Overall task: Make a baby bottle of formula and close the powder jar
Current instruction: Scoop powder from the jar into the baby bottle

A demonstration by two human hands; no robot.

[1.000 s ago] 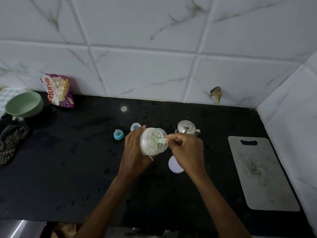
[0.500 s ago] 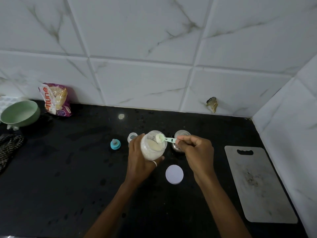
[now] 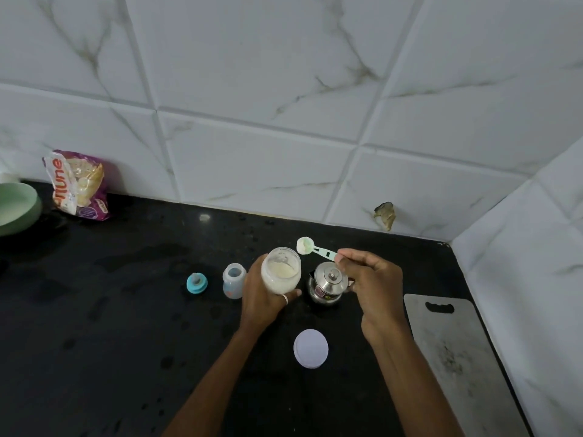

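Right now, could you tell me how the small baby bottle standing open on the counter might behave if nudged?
The baby bottle looks like light clear plastic and seems empty, so it would probably slide or tip easily. It's round, so once tipped it would likely roll.

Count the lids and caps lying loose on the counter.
2: the white jar lid lies near the counter's front, between both forearms; the blue teat cap sits left of the baby bottle. None looks hidden.

Green bowl cut by left edge; cutting board by bottom.

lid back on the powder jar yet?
No: the white lid lies on the counter while the left hand holds the open powder jar.
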